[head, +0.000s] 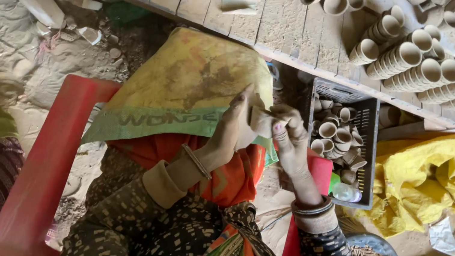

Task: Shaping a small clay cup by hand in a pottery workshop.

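Note:
Both of my hands meet over my lap on one small unfired clay cup (261, 121). My left hand (232, 132) grips it from the left, a bangle on the wrist. My right hand (292, 143) holds its right side, fingers curled around the rim. The cup is pale grey-brown and partly hidden by my fingers. A yellow and green woven sack (184, 86) lies across my knees under the hands.
A dark plastic crate (368, 124) with several clay cups stands right of my hands. Behind it a wooden board (297, 31) carries nested rows and loose piles of cups. A yellow plastic sheet (430, 175) lies lower right. A red plastic chair (27, 208) is at left.

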